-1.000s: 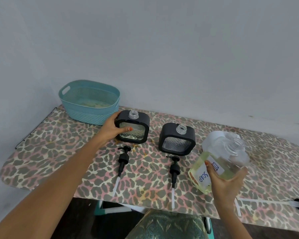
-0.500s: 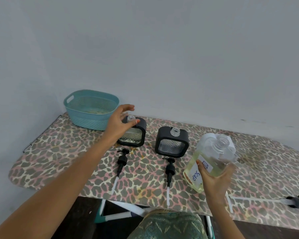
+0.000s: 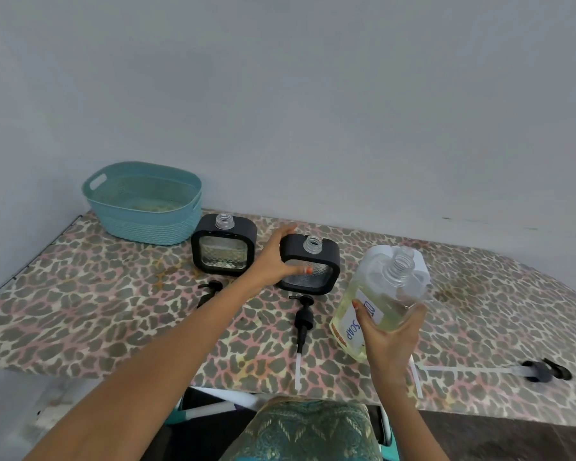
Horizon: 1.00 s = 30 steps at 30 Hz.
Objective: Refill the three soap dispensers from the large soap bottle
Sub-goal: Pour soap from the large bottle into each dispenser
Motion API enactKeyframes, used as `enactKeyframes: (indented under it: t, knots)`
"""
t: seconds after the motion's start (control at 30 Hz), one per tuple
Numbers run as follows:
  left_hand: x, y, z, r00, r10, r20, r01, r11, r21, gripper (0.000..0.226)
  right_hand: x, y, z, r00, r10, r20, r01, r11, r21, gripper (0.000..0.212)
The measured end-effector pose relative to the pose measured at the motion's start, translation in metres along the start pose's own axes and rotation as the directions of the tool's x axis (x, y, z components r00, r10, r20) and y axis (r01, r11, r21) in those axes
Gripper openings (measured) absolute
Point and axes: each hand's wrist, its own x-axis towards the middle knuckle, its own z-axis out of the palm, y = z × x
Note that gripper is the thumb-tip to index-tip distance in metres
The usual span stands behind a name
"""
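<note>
Soap bottle [image 3: 384,291] is in your right hand [image 3: 389,337], lifted off the bench [image 3: 80,311]. Your fingers wrap its lower body and your thumb lies on the label. It is uncapped, partly full of pale yellow liquid, and tilted, with its long axis running from base at 7 o'clock to open neck at 1 o'clock. The pour turns on one relation: the middle dispenser [image 3: 313,274] stands at about 9 o'clock from the bottle's mouth, near but apart, its narrow neck upright and open. Your left hand [image 3: 273,261] grips that dispenser by its left edge, thumb on the front and fingers over the top corner, so it looks steadied. The right hand would do the tipping, swinging the soap bottle's mouth over toward 9 o'clock; both necks are small, so a miss seems likely to run onto the cover. A pump [image 3: 305,321] lies at 6 o'clock of the held dispenser, outside that path. The left dispenser [image 3: 223,247] stands at 9 o'clock, just beside a teal basket [image 3: 143,204]. Something white behind the bottle is mostly hidden; you cannot tell whether it is the third dispenser.
</note>
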Motion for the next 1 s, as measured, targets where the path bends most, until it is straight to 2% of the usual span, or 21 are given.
enactKeyframes:
  t: [0.17, 0.3, 0.7, 1.0]
  knots:
    - [0.001, -0.014, 0.005, 0.996, -0.082, -0.031, 0.079, 0.993, -0.083, 0.072, 0.0, 0.003, 0.0, 1.0, -0.007, -0.001, 0.007, 1.0, 0.011, 0.065]
    - [0.006, -0.018, 0.007, 0.992, -0.092, -0.091, 0.086, 0.994, -0.067, 0.067, 0.0, 0.003, 0.001, 1.0, -0.002, -0.013, 0.002, 1.0, 0.012, 0.065]
    - [-0.013, 0.021, -0.009, 0.979, 0.019, -0.204, -0.032, 0.998, -0.062, 0.066, -0.001, -0.004, 0.0, 1.0, 0.001, -0.01, -0.001, 1.0, -0.021, 0.064]
    - [-0.059, 0.034, -0.032, 0.981, 0.071, -0.182, -0.087, 0.993, -0.082, 0.064, -0.005, -0.016, -0.003, 1.0, 0.03, 0.003, -0.03, 0.996, -0.086, 0.056]
